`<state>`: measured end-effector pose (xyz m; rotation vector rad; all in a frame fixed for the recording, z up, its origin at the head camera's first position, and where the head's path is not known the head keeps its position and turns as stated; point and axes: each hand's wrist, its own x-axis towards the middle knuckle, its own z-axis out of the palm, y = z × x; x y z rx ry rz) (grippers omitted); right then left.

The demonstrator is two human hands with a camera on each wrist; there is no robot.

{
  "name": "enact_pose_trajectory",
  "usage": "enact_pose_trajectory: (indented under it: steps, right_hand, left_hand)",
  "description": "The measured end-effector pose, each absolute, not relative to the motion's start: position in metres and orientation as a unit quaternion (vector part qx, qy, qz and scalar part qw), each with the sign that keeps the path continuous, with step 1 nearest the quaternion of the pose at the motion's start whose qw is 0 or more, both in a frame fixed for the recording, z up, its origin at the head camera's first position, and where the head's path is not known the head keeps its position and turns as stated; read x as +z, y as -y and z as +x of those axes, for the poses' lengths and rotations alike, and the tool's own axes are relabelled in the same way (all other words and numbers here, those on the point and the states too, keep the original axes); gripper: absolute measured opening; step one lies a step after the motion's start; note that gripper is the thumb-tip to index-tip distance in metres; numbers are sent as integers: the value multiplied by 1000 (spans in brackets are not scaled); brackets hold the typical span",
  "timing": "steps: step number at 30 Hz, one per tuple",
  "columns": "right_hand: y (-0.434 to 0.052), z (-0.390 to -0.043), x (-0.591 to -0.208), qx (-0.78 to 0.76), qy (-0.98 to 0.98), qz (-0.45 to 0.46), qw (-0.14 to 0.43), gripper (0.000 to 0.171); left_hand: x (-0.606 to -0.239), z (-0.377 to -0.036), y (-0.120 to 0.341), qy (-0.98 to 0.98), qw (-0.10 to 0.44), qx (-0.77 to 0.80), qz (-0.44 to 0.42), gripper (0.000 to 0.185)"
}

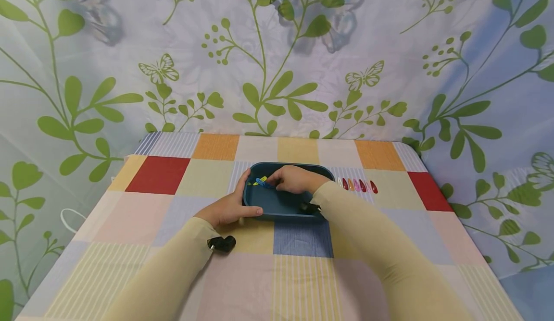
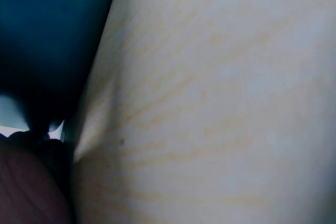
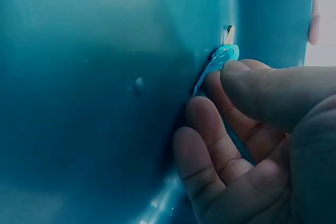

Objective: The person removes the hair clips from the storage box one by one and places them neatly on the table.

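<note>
Tray [image 1: 285, 204] with blue clip [image 1: 262, 182] in pinch

Blue clip: one, inside the tray at its left end. Held between thumb and forefinger of the right hand [image 1: 296, 179]; remaining fingers bent, clear of the clip.

Yellow clip [image 1: 263, 178]: one, partly seen, close against the blue one. Whether the two are hooked together cannot be told.

Left hand [image 1: 229, 208]: at the near left corner of the tray, fingers along the left side, thumb straight out along the near side; spread wide, apparently steadying.

Row of clips [image 1: 357, 185]: on the tablecloth [image 1: 303, 241], right of the tray; mostly red, pink and orange among them.

Handling notes, by judgement: pinch firm but light, since a thin clip could twist or slip. Work the blue clip free of the yellow before raising, or both may come up together. Lift upward until clear of the rim. A light, even press from the left hand should prevent sliding; hard pressure could tip the tray.
</note>
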<state>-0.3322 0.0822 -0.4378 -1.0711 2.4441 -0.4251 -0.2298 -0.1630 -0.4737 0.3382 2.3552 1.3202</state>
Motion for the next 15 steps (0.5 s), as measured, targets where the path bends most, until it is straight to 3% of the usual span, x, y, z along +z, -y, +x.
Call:
enact_pose_trajectory:
  steps: [15]
  right_hand:
    - [-79, -331, -439, -132, -885, -382, 233, 45]
  left_hand:
    - [-476, -232, 164, -846, 210, 473, 129, 126]
